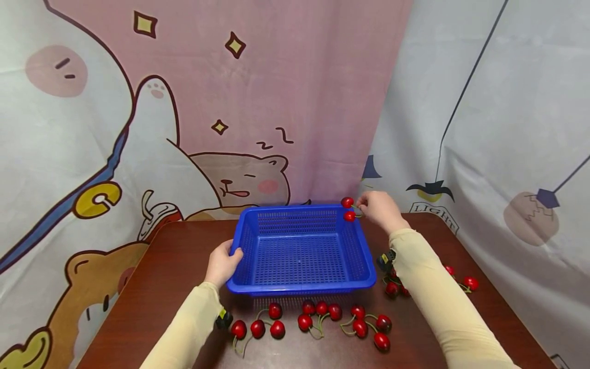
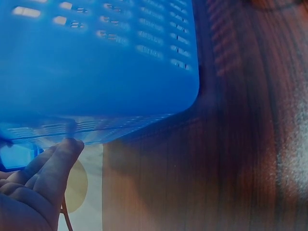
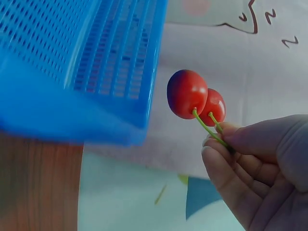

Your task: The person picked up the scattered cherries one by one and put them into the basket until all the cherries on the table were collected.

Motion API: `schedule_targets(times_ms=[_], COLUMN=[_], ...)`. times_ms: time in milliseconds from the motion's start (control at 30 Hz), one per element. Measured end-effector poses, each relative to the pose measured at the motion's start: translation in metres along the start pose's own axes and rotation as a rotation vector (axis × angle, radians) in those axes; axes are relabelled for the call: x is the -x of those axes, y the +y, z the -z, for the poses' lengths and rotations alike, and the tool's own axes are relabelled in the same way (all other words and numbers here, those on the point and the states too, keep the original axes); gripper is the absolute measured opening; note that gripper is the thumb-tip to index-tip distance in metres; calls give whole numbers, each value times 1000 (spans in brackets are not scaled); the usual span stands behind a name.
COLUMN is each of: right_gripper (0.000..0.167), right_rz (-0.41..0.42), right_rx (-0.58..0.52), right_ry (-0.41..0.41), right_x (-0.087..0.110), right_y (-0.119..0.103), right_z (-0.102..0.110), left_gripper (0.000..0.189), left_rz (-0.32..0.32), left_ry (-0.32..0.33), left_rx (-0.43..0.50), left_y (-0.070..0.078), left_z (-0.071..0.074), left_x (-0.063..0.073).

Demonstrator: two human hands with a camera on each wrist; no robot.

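Note:
A blue plastic basket (image 1: 299, 288) with slotted walls sits on the table, nothing inside it. My left hand (image 1: 224, 262) grips its left rim, thumb over the edge; in the left wrist view the fingers (image 2: 57, 166) lie against the outer wall. Beyond the far right corner, my right hand (image 1: 380, 207) pinches the green stems of a pair of red cherries (image 3: 187, 94) between thumb and fingertips. In the head view these cherries (image 1: 348, 203) appear at the basket's right rim; the right wrist view shows them apart from the wall.
Several cherries with stems lie in clusters before the basket: a left cluster (image 1: 257, 328), a middle cluster (image 1: 321, 308) and a right cluster (image 1: 360, 328). More cherries (image 1: 470, 283) lie at the right, partly behind my right sleeve. A printed curtain (image 1: 322, 102) hangs behind the table (image 1: 152, 297).

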State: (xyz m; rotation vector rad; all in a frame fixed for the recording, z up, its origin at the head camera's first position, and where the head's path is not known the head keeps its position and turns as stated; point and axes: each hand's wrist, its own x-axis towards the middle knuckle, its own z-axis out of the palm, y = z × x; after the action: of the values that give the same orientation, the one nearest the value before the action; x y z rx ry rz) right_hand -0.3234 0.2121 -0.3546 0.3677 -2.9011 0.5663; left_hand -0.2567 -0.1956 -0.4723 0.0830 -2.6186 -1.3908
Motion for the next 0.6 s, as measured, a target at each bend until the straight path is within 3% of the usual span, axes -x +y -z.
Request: schedule_targets(times_ms=[400,600], right_gripper=[8,8], right_rz=[46,60], right_rx=[-36,-27], right_ry=[-23,-54], right_x=[-16,-21], right_y=[-25,-33], right_z=[-41,-60], left_gripper=[42,41], left_rz=[-13,-57], left_ry=[10,44], left_rx=[-1,-1], left_y=[-1,-1], left_z=[-1,-2], left_x=[0,0])
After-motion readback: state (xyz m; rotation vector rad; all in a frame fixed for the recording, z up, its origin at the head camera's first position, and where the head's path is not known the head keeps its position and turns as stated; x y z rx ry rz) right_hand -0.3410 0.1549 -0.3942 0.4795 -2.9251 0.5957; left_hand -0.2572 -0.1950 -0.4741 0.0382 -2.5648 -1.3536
